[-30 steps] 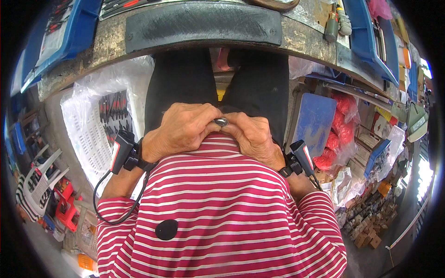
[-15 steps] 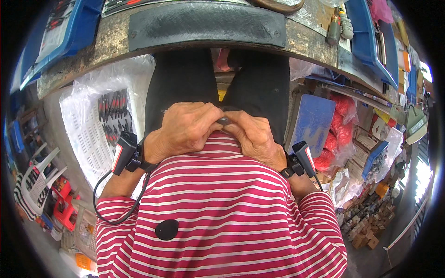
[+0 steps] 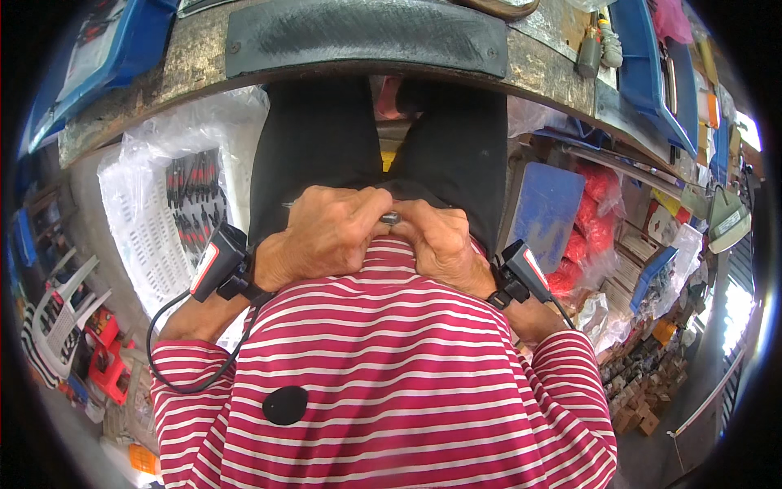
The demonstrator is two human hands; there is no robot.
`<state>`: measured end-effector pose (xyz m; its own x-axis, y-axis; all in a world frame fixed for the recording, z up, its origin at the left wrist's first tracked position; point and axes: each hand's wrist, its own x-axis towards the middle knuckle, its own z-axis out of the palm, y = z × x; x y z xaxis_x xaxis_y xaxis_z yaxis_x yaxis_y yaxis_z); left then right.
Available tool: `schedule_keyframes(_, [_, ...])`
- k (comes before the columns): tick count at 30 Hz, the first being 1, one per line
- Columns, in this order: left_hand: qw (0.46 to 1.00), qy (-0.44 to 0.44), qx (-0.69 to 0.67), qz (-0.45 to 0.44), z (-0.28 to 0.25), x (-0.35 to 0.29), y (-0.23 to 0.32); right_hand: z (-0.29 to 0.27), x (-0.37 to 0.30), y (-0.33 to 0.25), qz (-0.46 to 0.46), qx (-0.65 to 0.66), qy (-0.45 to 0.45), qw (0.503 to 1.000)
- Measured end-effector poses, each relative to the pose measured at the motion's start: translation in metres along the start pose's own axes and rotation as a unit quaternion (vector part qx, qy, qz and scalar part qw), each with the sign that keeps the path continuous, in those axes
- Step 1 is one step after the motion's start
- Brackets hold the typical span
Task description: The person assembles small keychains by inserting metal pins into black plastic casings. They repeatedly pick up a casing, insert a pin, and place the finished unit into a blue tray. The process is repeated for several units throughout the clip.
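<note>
My two hands meet in front of my waist, over my lap. Between their fingertips sits a small, shiny grey metal piece (image 3: 391, 218), mostly covered, so its kind does not show. My left hand (image 3: 324, 230) is closed with its thumb and forefinger against the piece. A thin metal tip (image 3: 287, 204) pokes out at this hand's outer side; what it belongs to is hidden in the palm. My right hand (image 3: 444, 244) is closed too, pinching the piece from the other side, its fingers curled underneath.
Ahead runs a worn wooden bench (image 3: 195, 72) with a dark plate (image 3: 366, 39) on its edge. A plastic-lined white crate (image 3: 142, 216) holding several red-and-black tools (image 3: 194, 179) lies left. Right are a blue board (image 3: 547, 213), red bags (image 3: 599, 183) and a blue bin (image 3: 643, 73).
Both hands stay together and shift slightly, with a little more of the metal piece showing between the fingertips. My forearms have moved a bit outward.
</note>
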<state>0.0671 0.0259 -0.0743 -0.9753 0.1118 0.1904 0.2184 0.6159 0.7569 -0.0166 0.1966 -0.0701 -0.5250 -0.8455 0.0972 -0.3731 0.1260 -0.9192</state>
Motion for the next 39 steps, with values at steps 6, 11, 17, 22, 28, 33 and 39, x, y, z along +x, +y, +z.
schedule_keyframes(6, [1.0, -0.024, -0.005, 0.006, 0.0, -0.001, 0.0, -0.007, 0.002, 0.007, -0.05, -0.025, -0.041, 0.998])
schedule_keyframes(11, [1.0, 0.0, 0.002, -0.022, 0.001, -0.005, -0.002, 0.001, 0.005, 0.012, -0.024, -0.01, -0.03, 0.999])
schedule_keyframes(17, [0.998, 0.041, -0.006, -0.046, 0.007, -0.006, 0.004, 0.003, 0.001, 0.007, 0.025, -0.015, 0.005, 1.0])
schedule_keyframes(22, [0.999, 0.036, 0.015, -0.029, 0.007, -0.005, 0.007, 0.002, -0.003, 0.003, 0.016, -0.009, 0.023, 1.0])
schedule_keyframes(28, [0.999, 0.041, 0.011, 0.004, 0.006, -0.005, 0.005, 0.002, -0.005, 0.005, 0.016, 0.027, 0.014, 0.999])
schedule_keyframes(33, [0.998, 0.049, 0.034, 0.033, 0.003, 0.0, 0.002, -0.003, -0.002, 0.002, 0.01, 0.005, 0.008, 1.0])
schedule_keyframes(39, [0.997, 0.048, 0.044, 0.034, -0.002, 0.013, -0.004, -0.015, 0.01, 0.004, 0.015, -0.024, 0.002, 1.0])
